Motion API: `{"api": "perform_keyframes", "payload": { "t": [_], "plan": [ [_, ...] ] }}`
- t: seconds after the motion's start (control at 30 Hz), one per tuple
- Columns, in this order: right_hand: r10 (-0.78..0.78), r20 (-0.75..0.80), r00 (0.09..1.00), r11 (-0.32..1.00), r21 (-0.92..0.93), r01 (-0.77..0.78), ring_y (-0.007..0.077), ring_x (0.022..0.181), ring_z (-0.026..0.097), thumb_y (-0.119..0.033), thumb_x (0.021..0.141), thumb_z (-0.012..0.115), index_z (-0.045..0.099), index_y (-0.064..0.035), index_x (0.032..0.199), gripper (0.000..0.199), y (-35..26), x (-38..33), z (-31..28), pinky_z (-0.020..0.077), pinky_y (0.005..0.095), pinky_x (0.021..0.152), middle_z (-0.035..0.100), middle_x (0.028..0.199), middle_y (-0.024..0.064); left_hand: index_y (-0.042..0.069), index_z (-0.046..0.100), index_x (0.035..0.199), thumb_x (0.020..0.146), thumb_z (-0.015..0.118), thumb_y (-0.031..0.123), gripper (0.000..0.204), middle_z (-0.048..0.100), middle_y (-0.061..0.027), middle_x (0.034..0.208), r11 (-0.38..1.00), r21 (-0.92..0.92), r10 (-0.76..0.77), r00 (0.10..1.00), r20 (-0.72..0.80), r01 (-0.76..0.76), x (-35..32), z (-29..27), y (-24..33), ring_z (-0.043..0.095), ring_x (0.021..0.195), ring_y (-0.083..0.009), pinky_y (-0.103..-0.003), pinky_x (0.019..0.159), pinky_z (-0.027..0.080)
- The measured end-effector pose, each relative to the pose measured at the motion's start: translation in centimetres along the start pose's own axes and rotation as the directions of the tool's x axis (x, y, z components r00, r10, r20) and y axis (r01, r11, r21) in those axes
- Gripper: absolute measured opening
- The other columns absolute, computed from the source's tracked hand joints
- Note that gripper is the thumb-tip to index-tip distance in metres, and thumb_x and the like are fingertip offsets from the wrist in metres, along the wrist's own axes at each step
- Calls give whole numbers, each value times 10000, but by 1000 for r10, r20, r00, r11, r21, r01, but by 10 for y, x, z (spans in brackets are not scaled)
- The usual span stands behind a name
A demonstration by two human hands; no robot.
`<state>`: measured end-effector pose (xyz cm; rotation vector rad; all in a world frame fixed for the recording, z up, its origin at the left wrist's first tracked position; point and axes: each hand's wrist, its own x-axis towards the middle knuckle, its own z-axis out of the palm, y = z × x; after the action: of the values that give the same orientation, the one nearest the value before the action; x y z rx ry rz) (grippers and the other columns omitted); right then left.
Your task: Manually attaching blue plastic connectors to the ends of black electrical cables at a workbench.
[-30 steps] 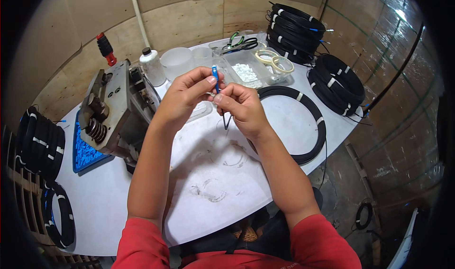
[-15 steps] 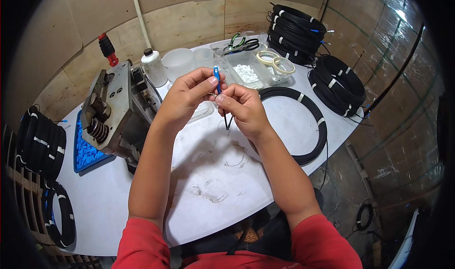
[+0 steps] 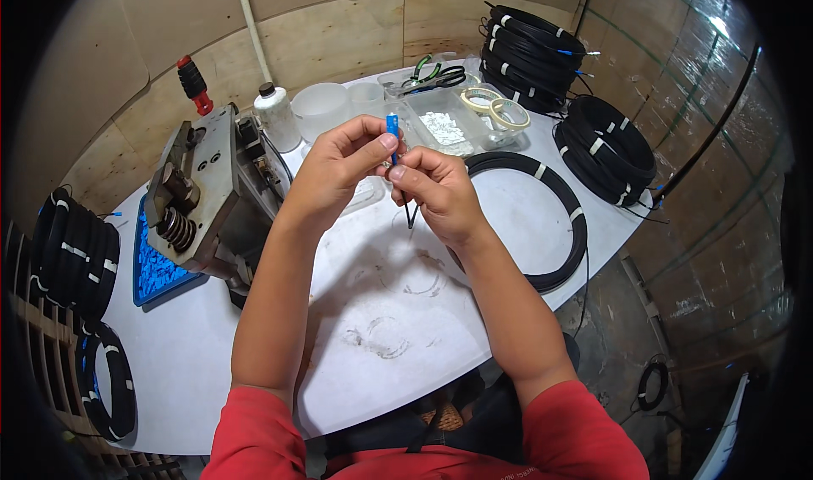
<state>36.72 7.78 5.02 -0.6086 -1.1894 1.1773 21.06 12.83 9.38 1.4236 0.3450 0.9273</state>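
Observation:
Between the fingertips of both hands stands a small blue cable connector (image 3: pixel 392 125), held upright above the table. My left hand (image 3: pixel 345 165) pinches it from the side, thumb against its blue body. Just below, my right hand (image 3: pixel 442 194) is closed with thumb and forefinger at the connector's lower end, where the black cable (image 3: pixel 411 217) comes out. That cable hangs down in a short bend below the fingers. Fingertips cover part of the joint between connector and cable. A large black cable coil (image 3: pixel 579 230) tied with white bands lies right of my right hand.
A metal press (image 3: pixel 212 188) stands at the left by a blue tray (image 3: pixel 174 292) of blue parts. Behind my hands are a white bottle (image 3: pixel 275 116), a clear bin (image 3: pixel 441 129) of white pieces, tape rolls (image 3: pixel 511 115) and scissors (image 3: pixel 445 78). Stacked coils (image 3: pixel 532 61) sit far right.
The blue connector has turned between my fingers; its broad blue side now shows, where its narrower side and pale tip showed before. My hands keep nearly the same place.

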Motion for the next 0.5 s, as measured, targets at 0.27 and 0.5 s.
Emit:
{"api": "perform_keyframes", "payload": {
  "t": [0.27, 0.5],
  "plan": [
    [34, 49, 998, 999, 28, -36, 75, 654, 530, -164, 917, 599, 627, -38, 835, 153, -1, 0, 1, 436, 228, 620, 601, 723, 14, 4, 626, 1023, 914, 630, 186, 213, 628, -34, 915, 1000, 11, -19, 999, -41, 20, -2, 3, 2, 568, 816, -95, -256, 736, 471],
    [33, 66, 997, 998, 54, -37, 79, 646, 526, -154, 938, 559, 617, -11, 867, 169, -2, 0, 1, 438, 222, 617, 586, 722, 19, -7, 604, 1106, 934, 568, 168, 248, 626, -56, 1024, 999, 14, -46, 999, 10, 46, 1, -1, 3, 588, 945, -142, -309, 831, 480]
  ]
}}
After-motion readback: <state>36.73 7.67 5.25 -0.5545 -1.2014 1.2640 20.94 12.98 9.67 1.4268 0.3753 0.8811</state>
